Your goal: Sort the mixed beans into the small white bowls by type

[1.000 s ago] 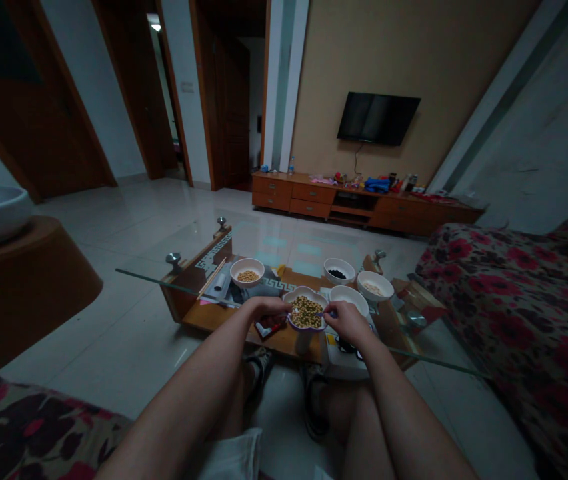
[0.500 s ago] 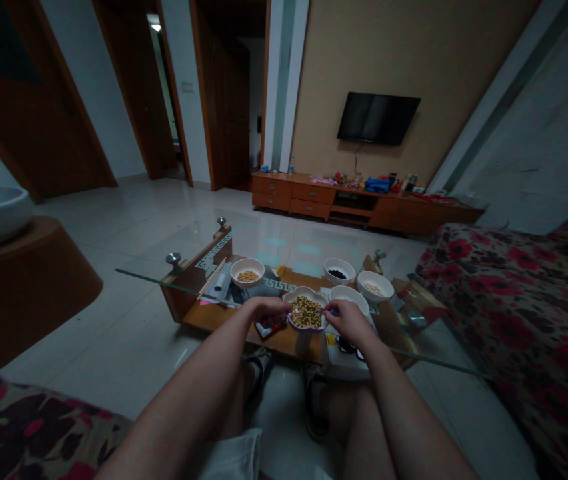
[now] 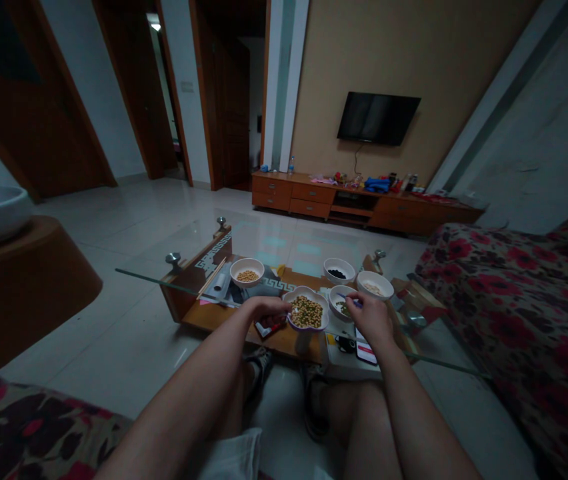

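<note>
My left hand (image 3: 273, 311) is closed on the left rim of a scalloped bowl (image 3: 291, 294) with a purplish edge. In that bowl lie mixed yellow and green beans (image 3: 307, 312). My right hand (image 3: 371, 317) grips a small purple spoon (image 3: 353, 300), whose head dips into a round white bowl (image 3: 335, 293) just right of the scalloped one. Some green beans (image 3: 343, 309) show at the bottom of the white bowl. How the fingers close on the spoon is partly hidden.
On the glass table (image 3: 149, 275) stand bowls of yellow beans (image 3: 247, 275), black beans (image 3: 337, 274) and pale pieces (image 3: 373, 289). Chopsticks (image 3: 213, 277) lie at the left. A phone (image 3: 365, 349) shows below my right hand. A flowered sofa (image 3: 504, 293) is at the right.
My right hand has moved right with the spoon, from over the scalloped bowl to the white bowl of green beans. My left hand stays on the scalloped bowl's rim.
</note>
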{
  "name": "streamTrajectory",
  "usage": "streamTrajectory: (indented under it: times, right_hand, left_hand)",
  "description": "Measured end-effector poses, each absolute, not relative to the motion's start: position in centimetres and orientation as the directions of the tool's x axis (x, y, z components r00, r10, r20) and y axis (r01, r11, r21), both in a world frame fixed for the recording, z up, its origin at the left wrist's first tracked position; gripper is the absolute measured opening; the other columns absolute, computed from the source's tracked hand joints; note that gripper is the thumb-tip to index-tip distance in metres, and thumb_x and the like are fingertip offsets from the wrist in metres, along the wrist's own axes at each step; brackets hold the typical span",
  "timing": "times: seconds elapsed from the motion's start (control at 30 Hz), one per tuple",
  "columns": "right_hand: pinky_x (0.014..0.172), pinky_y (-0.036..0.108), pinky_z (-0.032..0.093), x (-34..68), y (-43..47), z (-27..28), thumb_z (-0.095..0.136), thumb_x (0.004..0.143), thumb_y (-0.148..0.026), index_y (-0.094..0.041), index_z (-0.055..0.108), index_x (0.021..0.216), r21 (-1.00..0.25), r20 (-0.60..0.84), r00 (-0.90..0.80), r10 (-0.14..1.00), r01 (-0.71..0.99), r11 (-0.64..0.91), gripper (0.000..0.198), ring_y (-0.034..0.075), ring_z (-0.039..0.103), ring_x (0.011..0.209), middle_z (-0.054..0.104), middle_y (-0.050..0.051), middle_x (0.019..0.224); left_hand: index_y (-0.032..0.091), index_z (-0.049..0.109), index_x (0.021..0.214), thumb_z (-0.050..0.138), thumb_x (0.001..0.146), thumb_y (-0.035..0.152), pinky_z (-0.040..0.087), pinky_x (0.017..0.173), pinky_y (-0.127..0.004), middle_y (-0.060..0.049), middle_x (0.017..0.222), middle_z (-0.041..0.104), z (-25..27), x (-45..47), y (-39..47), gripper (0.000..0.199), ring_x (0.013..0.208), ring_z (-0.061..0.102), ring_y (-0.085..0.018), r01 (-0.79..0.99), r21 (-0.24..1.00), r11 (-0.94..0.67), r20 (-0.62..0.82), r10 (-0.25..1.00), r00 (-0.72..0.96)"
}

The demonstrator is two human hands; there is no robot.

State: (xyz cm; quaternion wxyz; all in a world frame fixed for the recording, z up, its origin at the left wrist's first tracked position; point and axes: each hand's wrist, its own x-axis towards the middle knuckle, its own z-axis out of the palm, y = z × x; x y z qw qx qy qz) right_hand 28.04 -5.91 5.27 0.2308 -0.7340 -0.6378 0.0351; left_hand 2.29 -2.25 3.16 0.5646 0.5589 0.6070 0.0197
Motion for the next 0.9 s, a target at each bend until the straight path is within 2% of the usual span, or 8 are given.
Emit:
streamTrajectory:
  times: [0.1, 0.17, 0.67, 0.9]
  right_hand:
    - [0.06, 0.026, 0.037, 28.3, -5.97, 5.22, 0.052, 0.083, -0.039, -0.023, 0.073, 0.094, -0.356, 0.257, 0.241, 0.936, 0.924, -0.14, 0.029, 0.02, 0.063, 0.075, 0.071, 0.008, 0.083]
    - [0.059, 0.027, 0.036, 28.29, -6.01, 5.27, 0.052, 0.082, -0.039, -0.023, 0.073, 0.095, -0.342, 0.253, 0.262, 0.931, 0.925, -0.167, 0.029, 0.021, 0.064, 0.074, 0.071, 0.008, 0.081]
    - [0.059, 0.026, 0.037, 27.74, -6.0, 5.5, 0.052, 0.082, -0.039, -0.024, 0.072, 0.093, -0.381, 0.185, 0.27, 0.945, 0.906, -0.184, 0.027, 0.022, 0.064, 0.079, 0.071, 0.008, 0.087]
    - [0.054, 0.025, 0.032, 27.74, -5.87, 5.24, 0.052, 0.081, -0.04, -0.024, 0.072, 0.094, -0.38, 0.192, 0.252, 0.949, 0.91, -0.165, 0.028, 0.021, 0.064, 0.075, 0.071, 0.007, 0.082]
  left_hand:
    - [0.019, 0.04, 0.055, 0.05, 0.087, 0.045, 0.015, 0.04, -0.022, 0.003, 0.046, 0.029, 3.28, 2.31, -2.26, 0.042, 0.038, 0.019, -0.008, 0.63, 0.622, 0.464, -0.755, 0.569, 0.326]
    - [0.019, 0.039, 0.055, 0.048, 0.088, 0.045, 0.013, 0.04, -0.022, 0.003, 0.045, 0.028, 3.33, 2.32, -2.2, 0.043, 0.038, 0.018, -0.008, 0.626, 0.614, 0.481, -0.768, 0.549, 0.331]
    - [0.019, 0.042, 0.055, 0.049, 0.086, 0.043, 0.014, 0.041, -0.022, 0.002, 0.045, 0.028, 2.94, 2.26, -1.91, 0.04, 0.038, 0.019, -0.008, 0.613, 0.621, 0.488, -0.767, 0.54, 0.347]
    - [0.02, 0.044, 0.055, 0.054, 0.084, 0.045, 0.015, 0.04, -0.023, 0.003, 0.045, 0.028, 3.05, 2.22, -1.95, 0.04, 0.037, 0.019, -0.008, 0.595, 0.629, 0.501, -0.76, 0.556, 0.335]
